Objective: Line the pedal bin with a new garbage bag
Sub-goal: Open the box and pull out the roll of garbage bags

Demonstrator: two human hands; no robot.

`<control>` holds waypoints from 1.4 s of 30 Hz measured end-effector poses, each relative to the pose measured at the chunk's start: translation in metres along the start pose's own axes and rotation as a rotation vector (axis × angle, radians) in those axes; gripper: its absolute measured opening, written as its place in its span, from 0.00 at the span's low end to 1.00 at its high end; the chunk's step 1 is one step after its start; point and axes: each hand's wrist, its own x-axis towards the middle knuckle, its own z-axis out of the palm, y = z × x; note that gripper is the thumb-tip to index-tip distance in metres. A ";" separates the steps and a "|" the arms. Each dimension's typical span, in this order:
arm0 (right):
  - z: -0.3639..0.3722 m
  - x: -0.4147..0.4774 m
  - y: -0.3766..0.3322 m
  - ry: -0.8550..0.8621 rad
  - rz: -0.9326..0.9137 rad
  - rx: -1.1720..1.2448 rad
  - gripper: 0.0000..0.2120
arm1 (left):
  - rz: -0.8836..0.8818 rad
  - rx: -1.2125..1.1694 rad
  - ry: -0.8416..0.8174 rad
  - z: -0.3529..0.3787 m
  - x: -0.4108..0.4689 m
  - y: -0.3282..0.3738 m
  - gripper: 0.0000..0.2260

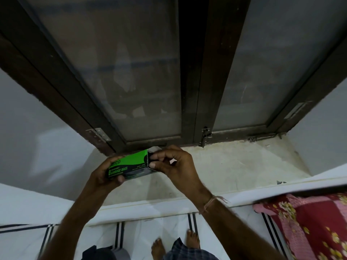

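Green garbage bag box [129,165] held level above the stone window sill [234,166], just in front of the dark-framed window [189,91]. Left hand [107,173] wrapped around its left end, fingers clamped on it. Right hand [172,162] at the open right end, fingers [155,156] pinching the flap. Bare feet [192,239] below on white bedding.

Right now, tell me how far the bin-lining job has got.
Early stage. Done: the green cardboard box of garbage bags is fetched and held above the pale stone window sill. In hand: the left hand has a grip on the box's left end while the right hand works at the open flap end. Left: no bag is visibly out yet, and the pedal bin is not in view, so lining remains.
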 end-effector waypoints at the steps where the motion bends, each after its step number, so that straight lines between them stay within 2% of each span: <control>1: 0.001 0.000 -0.001 0.015 0.005 -0.011 0.10 | 0.004 -0.002 0.000 0.001 0.000 -0.001 0.20; 4: 0.001 0.000 -0.002 0.031 0.003 -0.086 0.06 | 0.000 0.015 0.008 0.000 0.002 -0.004 0.21; 8: 0.003 0.000 -0.001 0.014 0.059 -0.159 0.04 | -0.008 0.049 0.048 0.001 0.004 -0.001 0.29; 11: 0.003 0.002 0.001 0.008 0.105 -0.204 0.04 | 0.005 0.039 0.057 0.004 0.005 0.001 0.27; 15: 0.002 0.003 -0.004 -0.075 0.014 -0.348 0.04 | 0.010 -0.008 0.043 0.004 0.006 -0.003 0.21; 21: -0.004 0.006 -0.010 -0.161 -0.150 -0.481 0.03 | -0.017 -0.002 0.037 0.000 0.007 -0.005 0.23; 25: -0.005 0.006 -0.006 -0.134 -0.120 -0.412 0.03 | -0.022 0.017 0.020 -0.002 0.008 -0.004 0.23; 29: -0.015 0.006 0.004 -0.080 -0.020 -0.273 0.01 | -0.025 0.046 0.033 -0.009 0.009 0.000 0.28; 34: -0.026 0.002 0.004 -0.051 0.108 -0.054 0.04 | -0.018 0.096 0.060 -0.010 0.009 0.005 0.34; 37: -0.029 -0.003 0.000 -0.068 0.219 0.096 0.13 | -0.019 0.144 0.090 -0.009 0.011 0.004 0.30; 39: -0.026 -0.004 0.001 -0.055 0.250 0.052 0.18 | -0.019 0.175 0.097 -0.005 0.011 0.004 0.29; 42: -0.016 -0.003 0.008 0.032 0.284 0.052 0.17 | -0.004 0.240 0.100 -0.002 0.014 0.001 0.27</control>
